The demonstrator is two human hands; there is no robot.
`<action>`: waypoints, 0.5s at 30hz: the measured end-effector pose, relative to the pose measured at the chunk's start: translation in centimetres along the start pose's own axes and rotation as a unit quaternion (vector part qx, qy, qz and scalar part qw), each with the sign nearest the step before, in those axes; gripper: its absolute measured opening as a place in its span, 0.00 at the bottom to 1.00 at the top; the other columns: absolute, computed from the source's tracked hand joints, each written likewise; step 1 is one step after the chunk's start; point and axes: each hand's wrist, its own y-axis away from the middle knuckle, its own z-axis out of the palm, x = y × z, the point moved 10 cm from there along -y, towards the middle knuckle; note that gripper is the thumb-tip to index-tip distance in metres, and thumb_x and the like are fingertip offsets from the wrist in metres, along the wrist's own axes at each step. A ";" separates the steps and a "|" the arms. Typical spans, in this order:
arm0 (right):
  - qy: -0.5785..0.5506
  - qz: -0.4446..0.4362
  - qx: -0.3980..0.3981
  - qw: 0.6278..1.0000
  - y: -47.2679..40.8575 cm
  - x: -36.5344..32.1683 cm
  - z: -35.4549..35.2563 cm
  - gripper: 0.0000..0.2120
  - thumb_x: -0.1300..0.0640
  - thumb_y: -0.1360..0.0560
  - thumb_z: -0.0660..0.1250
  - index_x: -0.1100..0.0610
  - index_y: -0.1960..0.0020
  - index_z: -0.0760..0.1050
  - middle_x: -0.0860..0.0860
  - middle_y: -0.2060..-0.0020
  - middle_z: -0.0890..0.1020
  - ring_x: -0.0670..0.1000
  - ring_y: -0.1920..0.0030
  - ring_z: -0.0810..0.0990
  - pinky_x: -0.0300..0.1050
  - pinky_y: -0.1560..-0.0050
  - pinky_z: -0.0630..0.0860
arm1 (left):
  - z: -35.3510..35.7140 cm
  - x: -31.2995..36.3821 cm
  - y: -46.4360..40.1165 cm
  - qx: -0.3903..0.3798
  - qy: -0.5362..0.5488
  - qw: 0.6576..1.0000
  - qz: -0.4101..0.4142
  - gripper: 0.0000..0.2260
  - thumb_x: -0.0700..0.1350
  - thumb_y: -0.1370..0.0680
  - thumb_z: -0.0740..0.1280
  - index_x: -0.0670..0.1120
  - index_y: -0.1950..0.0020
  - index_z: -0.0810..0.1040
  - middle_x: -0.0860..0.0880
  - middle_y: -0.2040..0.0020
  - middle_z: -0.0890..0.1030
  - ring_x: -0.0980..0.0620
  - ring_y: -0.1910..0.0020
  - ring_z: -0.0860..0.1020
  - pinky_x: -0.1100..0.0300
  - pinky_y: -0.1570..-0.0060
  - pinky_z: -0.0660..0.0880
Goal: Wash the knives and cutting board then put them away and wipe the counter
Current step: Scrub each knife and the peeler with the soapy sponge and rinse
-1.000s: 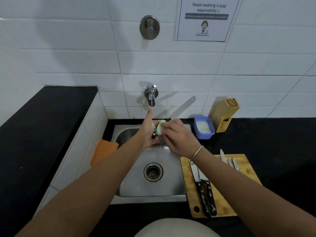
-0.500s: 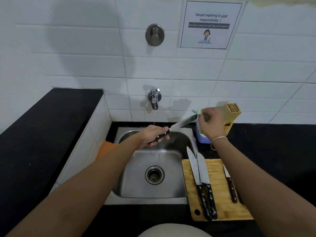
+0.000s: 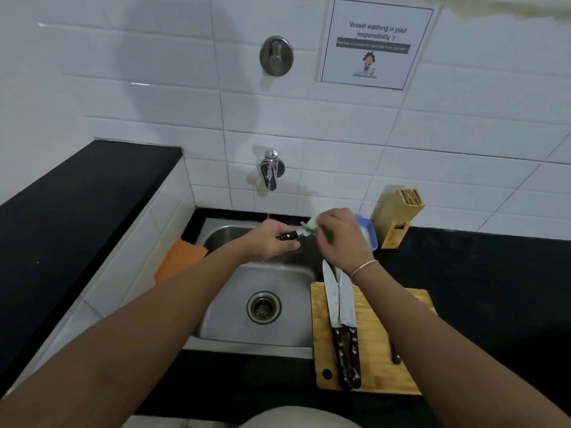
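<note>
Sink (image 3: 216, 322) holds no dishes; blue tub (image 3: 369, 233) behind right hand (image 3: 340, 239) w/ sponge (image 3: 312, 225)

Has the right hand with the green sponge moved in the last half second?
Yes. The right hand has come leftward from the blue tub beside the knife block, bringing the sponge onto the held knife.

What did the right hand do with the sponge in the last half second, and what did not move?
The right hand brought the green sponge back from the blue tub to the knife that the left hand holds over the sink. The two knives on the cutting board stayed.
</note>
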 end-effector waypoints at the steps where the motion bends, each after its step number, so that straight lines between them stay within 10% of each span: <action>1: -0.001 0.062 0.028 0.998 0.2 2.1 -1.0 0.05 0.64 0.26 0.68 0.61 0.52 0.81 0.55 0.54 0.82 0.56 0.49 0.75 0.50 0.44 0.73 | 0.3 0.2 0.2 0.003 -0.009 1.000 -0.007 0.10 0.45 0.21 0.73 0.43 0.59 0.78 0.51 0.68 0.73 0.56 0.69 0.71 0.61 0.64 0.68; 4: -0.001 0.149 0.083 0.985 1.0 4.5 -2.7 0.04 0.64 0.26 0.68 0.61 0.54 0.81 0.56 0.55 0.81 0.59 0.50 0.75 0.42 0.48 0.67 | 1.6 1.1 0.0 0.023 -0.010 1.000 -0.010 0.12 0.43 0.21 0.73 0.48 0.63 0.77 0.56 0.70 0.73 0.59 0.70 0.70 0.65 0.65 0.67; 10: -0.020 -0.091 0.013 0.996 2.4 -1.1 -1.9 0.06 0.64 0.26 0.68 0.61 0.50 0.81 0.55 0.53 0.81 0.54 0.49 0.74 0.45 0.44 0.72 | 3.2 3.2 0.9 0.051 -0.015 0.998 0.017 0.12 0.46 0.23 0.74 0.51 0.64 0.76 0.54 0.69 0.72 0.57 0.69 0.69 0.59 0.66 0.66; 15: -0.017 0.136 0.127 0.982 3.6 7.8 -6.3 0.05 0.63 0.25 0.69 0.61 0.51 0.83 0.55 0.55 0.82 0.58 0.49 0.76 0.38 0.47 0.65 | 4.2 4.5 2.3 0.053 -0.067 0.996 0.012 0.08 0.45 0.22 0.73 0.47 0.60 0.79 0.51 0.67 0.74 0.55 0.67 0.73 0.57 0.62 0.69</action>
